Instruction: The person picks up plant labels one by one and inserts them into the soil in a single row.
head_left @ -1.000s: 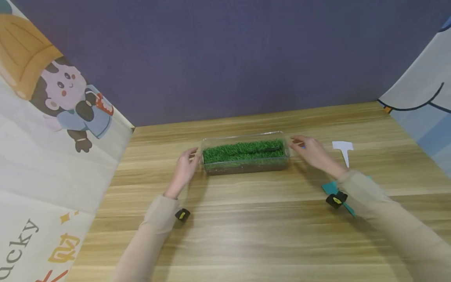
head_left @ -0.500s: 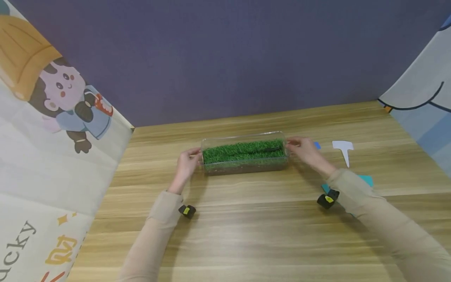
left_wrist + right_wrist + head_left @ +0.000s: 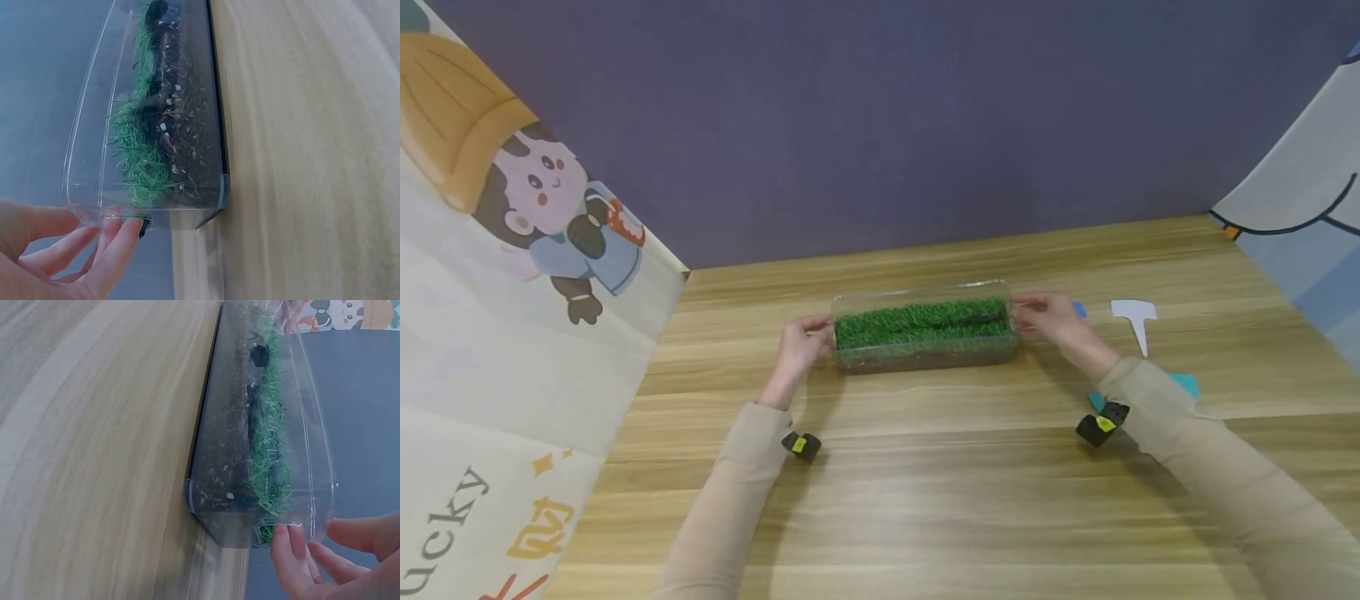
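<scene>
A long clear plastic planter box point(image 3: 925, 360) stands on the wooden table, with dark soil in its lower part and green artificial-looking grass point(image 3: 887, 322) over it. A dark strip runs along the grass. My left hand point(image 3: 797, 346) grips the box's left end; in the left wrist view its thumb is at the rim and the fingertips point(image 3: 131, 228) are against the end wall. At the opposite end my right hand point(image 3: 1062, 323) grips in the same way, thumb at the rim and fingers point(image 3: 287, 556) on the end wall.
To the right lies a white T-shaped plant label point(image 3: 1135, 318). A small blue thing point(image 3: 1080, 309) shows behind my right hand. Teal pieces point(image 3: 1184, 384) lie partly hidden under my right forearm. A dark wall point(image 3: 925, 133) rises behind the table point(image 3: 910, 483).
Both hands have moved inward from just beside the box and taken hold of its two ends. The small blue thing shows more now. The box has stayed in place.
</scene>
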{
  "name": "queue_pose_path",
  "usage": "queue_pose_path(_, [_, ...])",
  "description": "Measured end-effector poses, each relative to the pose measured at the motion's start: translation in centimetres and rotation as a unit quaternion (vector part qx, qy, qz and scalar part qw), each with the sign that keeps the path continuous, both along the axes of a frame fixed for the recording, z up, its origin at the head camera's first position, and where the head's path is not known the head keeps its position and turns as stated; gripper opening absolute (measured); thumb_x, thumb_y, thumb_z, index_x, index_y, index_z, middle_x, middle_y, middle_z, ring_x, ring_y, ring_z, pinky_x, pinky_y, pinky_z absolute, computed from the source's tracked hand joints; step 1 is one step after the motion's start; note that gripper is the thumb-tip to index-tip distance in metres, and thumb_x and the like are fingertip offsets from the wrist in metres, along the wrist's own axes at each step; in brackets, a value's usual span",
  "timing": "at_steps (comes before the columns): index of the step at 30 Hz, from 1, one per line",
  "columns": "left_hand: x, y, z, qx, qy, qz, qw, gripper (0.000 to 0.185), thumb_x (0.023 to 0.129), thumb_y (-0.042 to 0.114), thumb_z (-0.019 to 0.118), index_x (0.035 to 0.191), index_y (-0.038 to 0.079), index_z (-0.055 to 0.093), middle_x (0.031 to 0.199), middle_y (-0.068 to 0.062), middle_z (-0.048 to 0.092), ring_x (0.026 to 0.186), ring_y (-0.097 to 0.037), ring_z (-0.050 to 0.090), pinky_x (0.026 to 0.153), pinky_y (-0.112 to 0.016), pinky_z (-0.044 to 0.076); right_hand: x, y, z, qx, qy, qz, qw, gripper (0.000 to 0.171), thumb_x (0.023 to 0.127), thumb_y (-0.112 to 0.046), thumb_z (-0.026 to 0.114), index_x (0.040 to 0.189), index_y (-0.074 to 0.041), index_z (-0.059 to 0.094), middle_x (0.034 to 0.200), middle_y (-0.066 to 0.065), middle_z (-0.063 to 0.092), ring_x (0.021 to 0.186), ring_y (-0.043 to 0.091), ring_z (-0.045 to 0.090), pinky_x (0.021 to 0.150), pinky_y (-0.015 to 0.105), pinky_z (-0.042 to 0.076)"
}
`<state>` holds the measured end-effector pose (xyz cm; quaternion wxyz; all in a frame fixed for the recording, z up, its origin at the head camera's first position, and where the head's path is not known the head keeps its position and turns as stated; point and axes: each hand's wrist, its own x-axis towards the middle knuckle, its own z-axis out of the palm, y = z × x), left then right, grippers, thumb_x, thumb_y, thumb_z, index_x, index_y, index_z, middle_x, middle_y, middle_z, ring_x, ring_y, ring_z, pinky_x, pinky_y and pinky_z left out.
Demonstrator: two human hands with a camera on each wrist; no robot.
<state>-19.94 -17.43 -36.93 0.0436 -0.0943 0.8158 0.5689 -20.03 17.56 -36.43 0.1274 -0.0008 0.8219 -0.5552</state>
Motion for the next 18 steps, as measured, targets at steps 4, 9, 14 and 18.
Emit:
queue_pose_path(4, [0.3,0.0,0.0,0.017,-0.021,-0.005,0.9996,0.033,0.087,0.001,0.05,0.119,-0.004,0.05,0.115,-0.021,0.052,0.088,-0.034,0.058,0.078,-0.036,0.052,0.3,0.3,0.0,-0.013,-0.008,-0.002,1.0,0.042,0.091,-0.007,0.043,0.128,0.011,0.034,0.119,0.033,0.045,0.079,0.01,0.061,0.083,0.036,0.05])
queue_pose_path(9, [0.9,0.1,-0.1,0.021,-0.018,-0.022,0.9994,0.035,0.086,0.0,0.049,0.12,-0.007,0.048,0.116,-0.023,0.05,0.089,-0.036,0.057,0.078,-0.036,0.052,0.8,0.8,-0.1,-0.016,-0.016,-0.002,1.0,0.044,0.091,-0.009,0.045,0.128,0.011,0.035,0.12,0.032,0.045,0.075,0.003,0.059,0.082,0.033,0.05])
queue_pose_path(14, [1.5,0.2,-0.2,0.036,-0.02,-0.028,0.9987,0.035,0.085,-0.003,0.049,0.12,-0.008,0.046,0.112,-0.023,0.05,0.09,-0.036,0.056,0.078,-0.034,0.052,1.2,1.2,0.0,-0.013,-0.027,0.005,1.0,0.046,0.091,-0.01,0.047,0.13,0.009,0.033,0.121,0.031,0.044,0.081,0.009,0.059,0.083,0.032,0.05])
queue_pose_path(18, [1.8,0.2,-0.2,0.043,-0.028,-0.038,0.998,0.035,0.085,-0.002,0.048,0.12,-0.007,0.045,0.111,-0.022,0.049,0.087,-0.03,0.056,0.081,-0.035,0.051,1.5,1.4,0.0,-0.004,-0.025,0.014,1.0,0.046,0.091,-0.012,0.046,0.131,0.008,0.033,0.12,0.03,0.044,0.083,0.011,0.058,0.084,0.034,0.049])
